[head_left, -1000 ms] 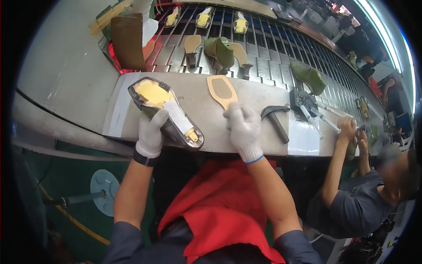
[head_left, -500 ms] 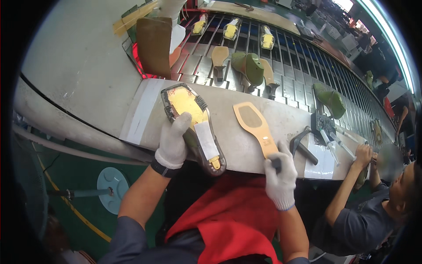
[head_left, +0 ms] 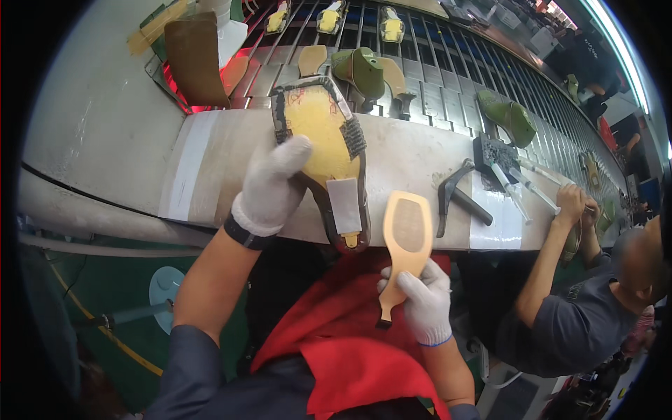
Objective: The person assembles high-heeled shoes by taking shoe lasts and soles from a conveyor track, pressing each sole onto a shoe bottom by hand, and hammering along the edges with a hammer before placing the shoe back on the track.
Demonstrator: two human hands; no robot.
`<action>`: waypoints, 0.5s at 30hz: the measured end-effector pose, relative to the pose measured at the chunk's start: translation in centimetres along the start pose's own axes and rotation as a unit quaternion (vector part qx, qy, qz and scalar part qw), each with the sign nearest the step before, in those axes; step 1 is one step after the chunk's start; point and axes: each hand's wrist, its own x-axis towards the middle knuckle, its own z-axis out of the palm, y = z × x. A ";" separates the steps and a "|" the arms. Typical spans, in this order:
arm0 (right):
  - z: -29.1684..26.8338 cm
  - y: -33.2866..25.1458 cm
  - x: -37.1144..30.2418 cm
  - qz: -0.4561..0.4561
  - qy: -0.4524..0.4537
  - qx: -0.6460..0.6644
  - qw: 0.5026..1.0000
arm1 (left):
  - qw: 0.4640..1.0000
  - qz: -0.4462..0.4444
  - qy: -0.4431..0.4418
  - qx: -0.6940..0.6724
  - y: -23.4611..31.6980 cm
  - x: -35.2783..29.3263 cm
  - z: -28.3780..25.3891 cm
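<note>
The left hand [head_left: 276,183] is curled around one side of an upturned shoe [head_left: 323,157], its thumb over the edge of the yellow filling [head_left: 315,119] and its other fingers mostly hidden behind. The right hand [head_left: 420,294] is closed on the waist of a tan sole [head_left: 408,227], thumb across the near face.

The likeliest trouble is a slip: the smooth sole sits in one gloved pinch in front of the worktop [head_left: 399,150], over the red apron [head_left: 364,371], so a looser thumb could let it twist or fall. The shoe is held up at the worktop's front edge, its narrow end at the brink; a slack left grip could tip it off. The left thumb, pressing near the filling, could also mark or shift it. A sharp swing of the sole leftward could knock the shoe's edge or catch the white strip [head_left: 344,205].

The shoe's long axis runs away from the person, its broad toe toward the conveyor [head_left: 434,105] and leaning left. The sole's broad end also points away but leans right, its dark heel tip [head_left: 383,324] toward the person.
</note>
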 end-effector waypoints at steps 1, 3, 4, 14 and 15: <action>0.5 -0.7 -0.3 -0.048 0.028 -0.021 0.998 | 1.000 -0.016 -0.026 -0.006 1.1 0.4 0.1; 0.8 -2.0 -0.6 -0.065 0.017 -0.044 0.997 | 0.999 -0.017 -0.009 -0.044 3.1 1.4 1.9; 1.1 -2.9 -0.7 -0.115 -0.038 -0.098 0.988 | 1.000 0.006 -0.005 0.019 3.6 1.6 3.0; 9.1 -9.3 -1.4 -0.073 -0.187 -0.060 0.978 | 0.988 0.028 -0.106 0.113 4.2 -1.7 7.2; 9.3 -9.4 -1.4 -0.072 -0.190 -0.062 0.977 | 0.988 0.030 -0.102 0.113 4.5 -2.0 7.4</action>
